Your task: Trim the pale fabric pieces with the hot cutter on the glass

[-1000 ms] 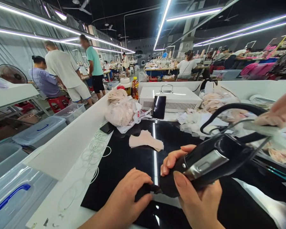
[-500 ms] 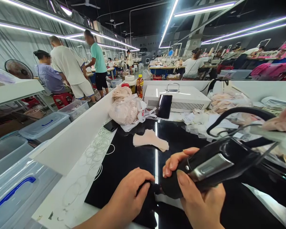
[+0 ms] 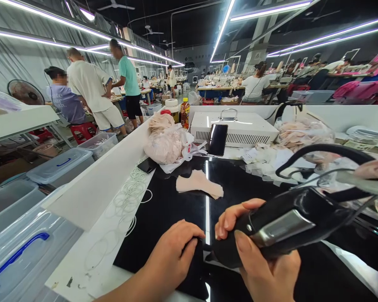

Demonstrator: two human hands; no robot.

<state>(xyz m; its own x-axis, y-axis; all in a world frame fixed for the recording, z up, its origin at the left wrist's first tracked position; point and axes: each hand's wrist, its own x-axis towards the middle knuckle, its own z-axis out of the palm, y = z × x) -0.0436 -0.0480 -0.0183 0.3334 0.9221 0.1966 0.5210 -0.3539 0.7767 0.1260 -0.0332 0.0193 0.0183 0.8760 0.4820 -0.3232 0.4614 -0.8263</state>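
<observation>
My right hand (image 3: 264,256) is wrapped round a smooth, rounded black device (image 3: 290,222) with a silver panel, a thick black loop and a thin cable; its exact kind does not show. The device is tilted, its blunt end toward my left hand. My left hand (image 3: 173,251) is curled, thumb and forefinger bent close together over the dark surface. Whether something black lies between those fingers is hard to make out. Beyond both hands, a stack of pale pink fabric pieces (image 3: 198,183) lies on the glossy black tabletop (image 3: 164,209).
A bagged heap of pink fabric (image 3: 165,144), a phone (image 3: 218,139) and a white metal box (image 3: 236,128) stand at the back. White rings (image 3: 130,188) lie left, beside a low white wall (image 3: 97,184). Plastic bins (image 3: 59,163) stand outside it. People work beyond.
The black device has shifted slightly right, its blunt end drawing away from my left fingertips. My left hand stays nearly in place. A standing person in white has moved an arm.
</observation>
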